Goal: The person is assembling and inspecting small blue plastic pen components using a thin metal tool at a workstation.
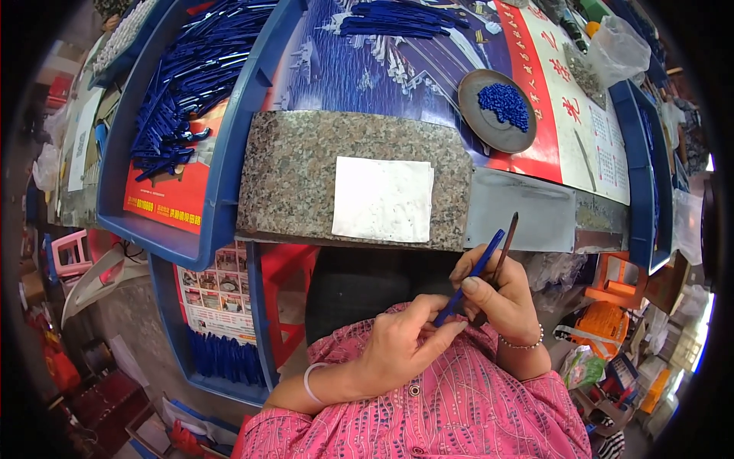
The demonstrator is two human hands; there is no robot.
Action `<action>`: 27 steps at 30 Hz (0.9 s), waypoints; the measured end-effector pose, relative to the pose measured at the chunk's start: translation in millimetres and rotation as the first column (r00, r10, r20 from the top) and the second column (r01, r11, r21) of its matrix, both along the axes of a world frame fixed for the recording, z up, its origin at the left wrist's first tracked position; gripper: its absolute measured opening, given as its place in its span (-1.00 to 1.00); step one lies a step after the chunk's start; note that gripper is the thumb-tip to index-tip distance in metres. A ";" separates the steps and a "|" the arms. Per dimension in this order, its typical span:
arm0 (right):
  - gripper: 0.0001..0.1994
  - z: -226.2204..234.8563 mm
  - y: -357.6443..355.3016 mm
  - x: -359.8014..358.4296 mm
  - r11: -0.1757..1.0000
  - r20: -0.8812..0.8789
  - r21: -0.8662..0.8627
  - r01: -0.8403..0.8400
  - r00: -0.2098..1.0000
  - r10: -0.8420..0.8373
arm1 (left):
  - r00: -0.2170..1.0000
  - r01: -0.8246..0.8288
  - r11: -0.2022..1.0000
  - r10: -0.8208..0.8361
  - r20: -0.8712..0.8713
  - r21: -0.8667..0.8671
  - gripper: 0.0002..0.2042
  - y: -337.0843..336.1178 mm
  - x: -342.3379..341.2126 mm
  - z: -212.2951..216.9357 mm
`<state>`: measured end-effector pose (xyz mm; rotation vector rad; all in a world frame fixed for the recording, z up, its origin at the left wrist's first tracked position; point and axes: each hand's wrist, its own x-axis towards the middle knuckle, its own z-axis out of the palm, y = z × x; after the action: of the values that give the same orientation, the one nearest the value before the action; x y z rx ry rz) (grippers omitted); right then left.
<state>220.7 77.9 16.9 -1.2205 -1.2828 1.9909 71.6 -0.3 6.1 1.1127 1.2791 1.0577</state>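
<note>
- At the upper left, a large blue tray (233,145) holds a heap of slim blue sticks (210,46), most piled toward its far end, over a red printed sheet (164,203).
- Below it, a second blue tray (167,325) has blue sticks (225,359) packed side by side at the near end, with a printed sheet (222,302) behind them.
- On the tabletop (290,168), a round grey dish (475,103) carries small blue pellets (503,105).
- At the right, another blue tray (638,153) contains blue pieces, mostly hidden by its wall.
- The blue pen (483,262) is above the lap, near the tabletop's front edge. Its long axis slants from lower left to upper right, the upper end pointing away from the person.
- The left hand (401,329) pinches the pen's lower end in its fingers.
- The right hand (501,298) has its fingers grasping the pen's middle and a brown rod (508,243), which stands steeper, dark tip upward.
</note>
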 end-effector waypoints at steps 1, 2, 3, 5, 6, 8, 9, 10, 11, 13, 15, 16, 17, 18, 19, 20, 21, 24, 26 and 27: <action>-0.81 0.4 -0.1 -0.1 1.000 0.010 0.026 -0.015 1.000 0.015 | 1.000 0.018 1.000 -0.018 -0.017 -0.014 -0.82 0.5 -0.3 -1.9; -0.81 1.1 -0.3 0.2 1.000 0.010 0.025 -0.013 1.000 0.013 | 0.999 0.036 0.999 -0.037 -0.033 -0.029 -0.84 1.1 -0.3 -3.5; -0.82 2.0 -0.5 0.5 0.998 0.038 0.049 -0.043 0.998 0.041 | 0.999 0.038 0.999 -0.039 -0.032 -0.029 -0.84 1.4 0.3 -4.7; -0.83 5.2 0.9 -0.3 0.992 0.079 0.094 -0.080 0.994 0.073 | 0.997 0.028 0.999 -0.025 -0.074 0.033 -0.87 1.2 1.2 -6.2; -0.83 5.6 0.6 -1.1 0.992 0.079 0.093 -0.080 0.994 0.073 | 0.997 0.028 0.999 -0.026 -0.074 0.033 -0.87 1.7 0.2 -6.5; -0.83 7.5 -0.2 -3.3 0.986 0.062 0.150 -0.072 0.996 0.063 | 0.985 0.084 0.991 -0.067 -0.156 0.104 -0.89 3.1 -2.6 -6.2; -0.83 9.9 0.6 -5.6 0.986 0.064 0.152 -0.072 0.996 0.063 | 0.986 0.084 0.991 -0.067 -0.155 0.107 -0.89 3.0 -2.2 -5.6; -0.83 13.4 1.5 -8.5 0.985 0.068 0.157 -0.074 0.996 0.064 | 0.994 0.037 0.994 -0.026 -0.108 0.102 -0.87 1.5 -1.4 -4.9; -0.84 16.1 2.7 -10.6 0.983 0.072 0.164 -0.078 0.995 0.067 | 0.998 -0.010 0.995 0.016 -0.060 0.096 -0.86 1.2 -1.4 -4.2; -0.84 19.2 8.5 -11.9 0.960 0.112 0.238 -0.150 0.986 0.126 | 0.999 -0.027 0.994 0.031 -0.039 0.103 -0.86 3.2 -5.0 -4.1; -0.84 23.7 15.1 -16.5 0.923 0.155 0.311 -0.226 0.970 0.185 | 0.998 -0.050 0.992 0.052 -0.018 0.113 -0.86 5.1 -12.3 -5.4; -0.84 28.0 18.9 -19.4 0.910 0.206 0.326 -0.255 0.959 0.195 | 0.997 0.010 0.999 -0.013 0.070 0.031 -0.85 6.9 -18.0 -6.7; -0.83 31.6 22.9 -22.9 0.896 0.257 0.340 -0.285 0.945 0.203 | 0.984 0.077 0.996 -0.069 0.162 -0.045 -0.83 8.4 -23.8 -7.2; -0.83 32.5 27.4 -27.5 0.891 0.262 0.347 -0.293 0.942 0.208 | 0.984 0.070 0.997 -0.063 0.165 -0.035 -0.83 9.2 -29.1 -6.8; -0.81 30.2 31.3 -33.2 0.905 0.275 0.325 -0.273 0.943 0.186 | 0.945 0.103 0.984 -0.052 0.322 -0.145 -0.80 8.5 -34.3 -7.1; -0.79 29.3 35.8 -39.1 0.919 0.290 0.303 -0.253 0.943 0.164 | 0.883 0.154 0.957 -0.022 0.470 -0.245 -0.77 8.5 -39.2 -7.1; -0.79 30.2 41.4 -45.2 0.882 0.318 0.406 -0.240 0.942 0.110 | 0.842 0.169 0.952 -0.005 0.539 -0.254 -0.76 11.6 -44.3 -6.5; -0.81 43.3 54.9 -57.9 0.880 0.450 0.368 -0.300 0.886 0.114 | 0.775 0.091 0.952 0.117 0.621 -0.293 -0.76 17.1 -53.6 -3.7; -0.80 36.5 54.3 -57.1 0.841 0.478 0.426 -0.332 0.872 0.102 | 0.759 0.082 0.954 0.127 0.638 -0.288 -0.74 21.6 -57.8 -6.9; -0.80 37.6 54.1 -57.4 0.834 0.499 0.429 -0.348 0.860 0.102 | 0.753 0.088 0.945 0.143 0.643 -0.314 -0.74 24.2 -59.0 -7.3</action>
<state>163.3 132.0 54.5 -1.3456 -2.1218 1.3761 12.6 23.8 -1.2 0.3880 0.8415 1.0773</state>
